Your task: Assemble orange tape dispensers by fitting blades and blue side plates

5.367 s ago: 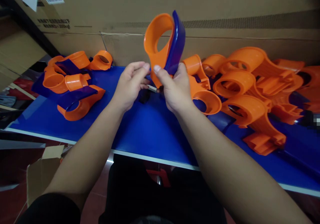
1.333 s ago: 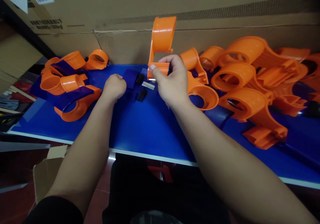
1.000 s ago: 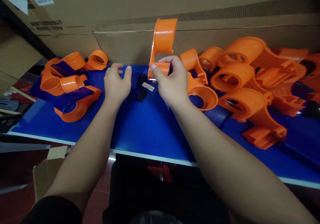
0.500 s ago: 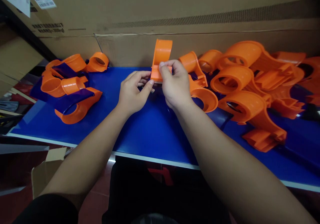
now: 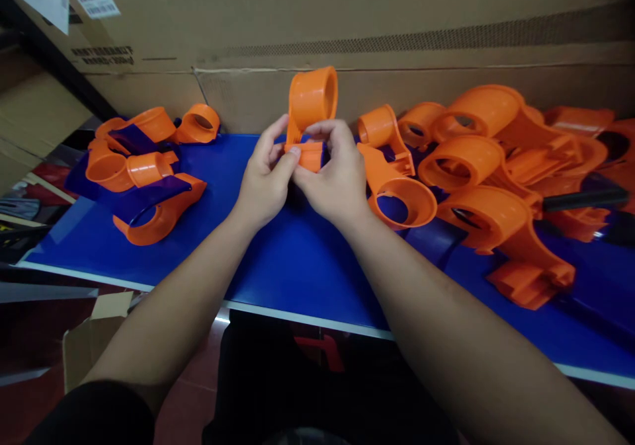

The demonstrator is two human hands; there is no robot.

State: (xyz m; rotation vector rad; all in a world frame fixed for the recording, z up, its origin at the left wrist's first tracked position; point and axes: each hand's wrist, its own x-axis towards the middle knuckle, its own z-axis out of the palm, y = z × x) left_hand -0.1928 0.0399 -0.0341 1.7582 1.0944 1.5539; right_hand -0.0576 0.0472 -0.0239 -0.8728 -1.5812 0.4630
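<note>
An orange plastic tape dispenser [image 5: 310, 98] is held up between both hands above the blue table, its round hub on top and its squared end below. My left hand [image 5: 265, 177] is closed on the left side of the squared end, thumb across its front. From the right, my right hand [image 5: 337, 174] grips the same end, fingers behind and thumb underneath. A bit of dark blue shows beside the right fingers. The toothed edge seen before is hidden now.
Several orange dispensers lie piled on the right [image 5: 476, 157]; more sit with dark blue parts at the left [image 5: 149, 167]. A large cardboard box [image 5: 372, 8] stands behind the blue table [image 5: 297, 273]. A small open carton [image 5: 92, 339] is below the front edge at left.
The tape dispenser has turned, so its hub opening now faces right, and it has shifted slightly left. Both hands have changed their grip; the toothed edge has gone out of sight.
</note>
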